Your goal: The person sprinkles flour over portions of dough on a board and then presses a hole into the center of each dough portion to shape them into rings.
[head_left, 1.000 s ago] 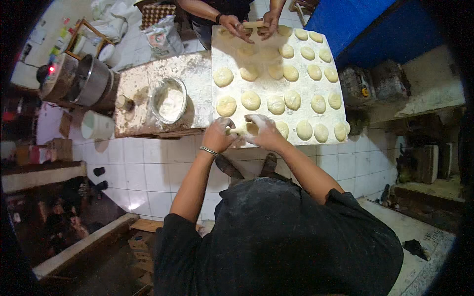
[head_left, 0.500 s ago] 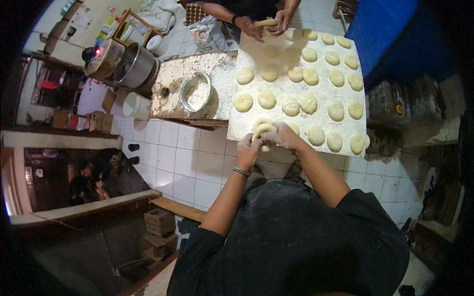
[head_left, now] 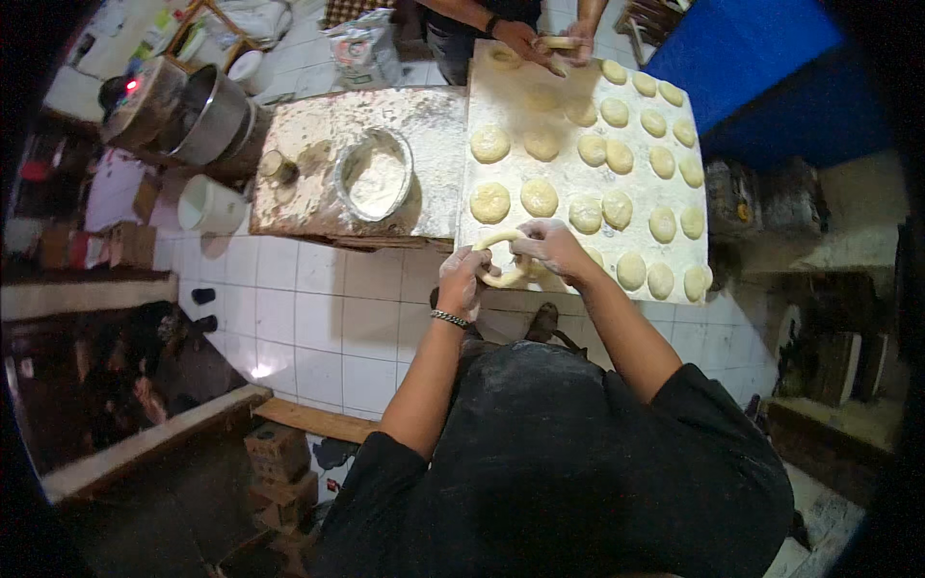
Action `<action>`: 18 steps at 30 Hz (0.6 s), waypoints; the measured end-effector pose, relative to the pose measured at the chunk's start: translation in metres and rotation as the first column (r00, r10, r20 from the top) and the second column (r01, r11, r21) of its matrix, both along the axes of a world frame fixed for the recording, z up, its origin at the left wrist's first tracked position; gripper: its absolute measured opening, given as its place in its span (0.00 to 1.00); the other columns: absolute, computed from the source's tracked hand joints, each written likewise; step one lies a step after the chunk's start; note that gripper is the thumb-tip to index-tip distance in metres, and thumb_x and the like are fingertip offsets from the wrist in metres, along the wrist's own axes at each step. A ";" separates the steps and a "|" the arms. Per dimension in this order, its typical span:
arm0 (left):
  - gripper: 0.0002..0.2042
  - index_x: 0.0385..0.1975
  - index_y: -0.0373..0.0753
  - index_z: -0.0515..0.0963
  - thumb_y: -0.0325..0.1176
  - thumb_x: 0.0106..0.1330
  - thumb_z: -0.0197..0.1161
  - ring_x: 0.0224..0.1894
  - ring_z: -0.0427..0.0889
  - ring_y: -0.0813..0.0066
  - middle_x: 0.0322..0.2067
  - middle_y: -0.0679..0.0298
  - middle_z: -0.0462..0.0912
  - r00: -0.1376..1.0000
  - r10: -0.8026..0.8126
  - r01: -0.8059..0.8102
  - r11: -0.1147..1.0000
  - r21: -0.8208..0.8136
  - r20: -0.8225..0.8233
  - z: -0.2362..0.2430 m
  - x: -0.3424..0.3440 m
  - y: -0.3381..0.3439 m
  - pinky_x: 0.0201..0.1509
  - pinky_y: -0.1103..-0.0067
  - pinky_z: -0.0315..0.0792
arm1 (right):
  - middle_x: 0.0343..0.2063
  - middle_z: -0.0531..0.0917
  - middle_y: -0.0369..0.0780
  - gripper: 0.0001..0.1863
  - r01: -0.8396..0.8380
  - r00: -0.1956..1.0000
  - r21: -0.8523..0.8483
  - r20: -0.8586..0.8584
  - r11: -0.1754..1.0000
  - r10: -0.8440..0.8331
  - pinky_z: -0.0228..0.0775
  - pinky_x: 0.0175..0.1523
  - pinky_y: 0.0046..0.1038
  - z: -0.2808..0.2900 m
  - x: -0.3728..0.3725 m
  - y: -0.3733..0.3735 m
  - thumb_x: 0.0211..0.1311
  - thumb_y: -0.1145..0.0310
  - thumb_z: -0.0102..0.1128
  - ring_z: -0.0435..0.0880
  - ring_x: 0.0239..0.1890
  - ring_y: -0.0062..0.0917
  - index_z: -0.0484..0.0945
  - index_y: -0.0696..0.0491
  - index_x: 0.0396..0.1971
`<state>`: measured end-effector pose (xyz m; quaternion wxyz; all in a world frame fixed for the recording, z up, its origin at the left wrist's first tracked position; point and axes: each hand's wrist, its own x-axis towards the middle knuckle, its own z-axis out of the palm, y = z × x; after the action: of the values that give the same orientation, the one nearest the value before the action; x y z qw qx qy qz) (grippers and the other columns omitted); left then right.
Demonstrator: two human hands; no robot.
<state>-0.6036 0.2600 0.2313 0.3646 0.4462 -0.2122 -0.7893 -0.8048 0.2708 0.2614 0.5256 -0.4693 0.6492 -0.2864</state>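
Note:
A pale dough ring (head_left: 499,237) hangs open over the near edge of the white floured board (head_left: 511,175). My left hand (head_left: 461,275) grips its left side with closed fingers. My right hand (head_left: 546,249), dusted with flour, grips its right side. Rows of several flat round dough pieces (head_left: 489,202) lie on the board, some just beyond and to the right of my hands. To the left, on a flour-covered worktop (head_left: 434,197), stands a metal bowl (head_left: 403,164) of flour beside a small cylindrical object (head_left: 281,170).
A co-worker's hands (head_left: 525,45) hold dough above the board's far side. At left are a steel mixer bowl (head_left: 207,130) and a white bucket (head_left: 193,200); behind, a sack (head_left: 361,53). A blue panel (head_left: 747,53) borders the right. Tiled floor (head_left: 318,308) shows below.
The dough in my hands has turned from a small bunched piece into a wider ring, with my hands drawn apart. The camera view has also shifted.

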 end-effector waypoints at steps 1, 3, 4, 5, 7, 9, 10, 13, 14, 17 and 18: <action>0.07 0.32 0.34 0.76 0.31 0.60 0.62 0.27 0.78 0.74 0.25 0.63 0.77 1.000 -0.017 0.017 1.000 0.018 -0.016 -0.016 0.012 -0.004 0.35 0.77 0.76 | 0.33 0.85 0.43 0.22 0.000 1.000 -0.004 -0.019 1.000 0.000 0.73 0.44 0.27 -0.007 0.010 -0.004 0.53 0.62 0.68 0.82 0.36 0.23 0.80 0.64 0.43; 0.17 0.43 0.31 0.77 0.36 0.58 0.67 0.35 0.81 0.69 0.34 0.55 0.79 0.575 0.143 0.385 0.821 -0.421 0.806 -0.056 0.040 -0.011 0.40 0.73 0.76 | 0.37 0.85 0.44 0.24 0.102 0.974 -0.156 -0.184 0.982 -0.131 0.73 0.48 0.27 -0.021 0.016 -0.003 0.54 0.63 0.69 0.82 0.39 0.24 0.79 0.64 0.46; 0.17 0.43 0.31 0.77 0.36 0.58 0.67 0.35 0.81 0.69 0.34 0.55 0.79 0.593 0.121 0.395 0.818 -0.418 0.796 -0.051 0.049 -0.014 0.40 0.73 0.76 | 0.37 0.84 0.43 0.23 0.209 0.963 -0.151 -0.137 0.966 -0.230 0.74 0.47 0.26 -0.021 0.008 0.006 0.54 0.64 0.69 0.82 0.39 0.24 0.78 0.64 0.46; 0.19 0.44 0.32 0.77 0.37 0.57 0.68 0.38 0.81 0.65 0.37 0.54 0.79 0.604 0.078 0.415 0.819 -0.396 0.793 -0.044 0.061 -0.011 0.43 0.71 0.76 | 0.38 0.84 0.43 0.23 0.314 0.940 -0.142 -0.092 0.939 -0.329 0.74 0.47 0.26 -0.020 -0.006 0.021 0.54 0.64 0.69 0.82 0.39 0.24 0.78 0.64 0.46; 0.20 0.45 0.33 0.77 0.38 0.56 0.69 0.40 0.80 0.62 0.40 0.52 0.79 0.617 0.001 0.454 0.816 -0.357 0.787 -0.027 0.077 -0.013 0.46 0.70 0.75 | 0.36 0.84 0.43 0.21 0.430 0.871 -0.104 -0.213 0.897 -0.443 0.74 0.47 0.24 -0.019 -0.035 0.049 0.56 0.66 0.67 0.81 0.39 0.21 0.78 0.62 0.46; 0.19 0.45 0.37 0.78 0.36 0.54 0.70 0.43 0.79 0.57 0.39 0.54 0.79 0.596 0.090 0.660 0.512 -0.551 0.798 -0.012 0.076 -0.016 0.50 0.67 0.73 | 0.37 0.84 0.44 0.20 0.511 0.798 -0.114 -0.304 0.852 -0.520 0.75 0.48 0.27 -0.033 -0.064 0.079 0.56 0.66 0.65 0.83 0.40 0.25 0.79 0.61 0.47; 0.20 0.46 0.38 0.78 0.36 0.54 0.70 0.35 0.79 0.58 0.37 0.54 0.78 0.603 0.084 0.695 0.433 -0.574 0.793 -0.001 0.067 -0.020 0.44 0.68 0.75 | 0.37 0.84 0.44 0.20 0.531 0.779 -0.114 -0.324 0.839 -0.537 0.75 0.48 0.27 -0.035 -0.070 0.086 0.56 0.66 0.65 0.83 0.40 0.25 0.79 0.61 0.47; 0.17 0.45 0.43 0.79 0.36 0.54 0.68 0.42 0.79 0.56 0.36 0.55 0.78 0.266 0.018 0.932 0.249 -0.262 0.964 -0.001 0.045 -0.035 0.46 0.66 0.73 | 0.46 0.80 0.50 0.23 0.357 0.796 -0.114 -0.483 0.927 -0.365 0.72 0.56 0.35 -0.033 -0.071 0.090 0.52 0.66 0.64 0.81 0.49 0.40 0.78 0.59 0.49; 0.16 0.44 0.42 0.79 0.36 0.55 0.67 0.42 0.79 0.56 0.36 0.54 0.78 0.290 0.021 0.934 0.213 -0.288 0.957 -0.012 0.043 -0.035 0.44 0.65 0.73 | 0.48 0.79 0.51 0.24 0.249 0.758 -0.173 -0.577 0.953 -0.303 0.71 0.57 0.36 -0.032 -0.062 0.090 0.51 0.65 0.64 0.79 0.50 0.41 0.78 0.59 0.49; 0.16 0.42 0.41 0.79 0.36 0.54 0.68 0.42 0.79 0.55 0.36 0.54 0.78 0.318 -0.026 0.934 0.177 -0.309 0.948 -0.008 0.044 -0.032 0.44 0.64 0.74 | 0.49 0.77 0.51 0.24 0.150 0.710 -0.067 -0.687 0.986 -0.155 0.70 0.58 0.38 -0.024 -0.067 0.090 0.50 0.65 0.65 0.78 0.51 0.44 0.77 0.57 0.49; 0.16 0.41 0.40 0.79 0.37 0.54 0.69 0.41 0.79 0.55 0.36 0.53 0.77 0.391 0.005 0.892 0.245 -0.380 0.920 -0.002 0.042 -0.027 0.44 0.64 0.74 | 0.49 0.77 0.51 0.24 0.146 0.729 0.097 -0.683 0.984 -0.041 0.69 0.58 0.39 -0.021 -0.069 0.090 0.49 0.66 0.65 0.77 0.51 0.45 0.78 0.57 0.49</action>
<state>-0.5617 0.2325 0.2294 0.1098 0.3789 -0.8544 -0.3381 -0.8737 0.3605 0.2402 0.2700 -0.4688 0.8378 -0.0739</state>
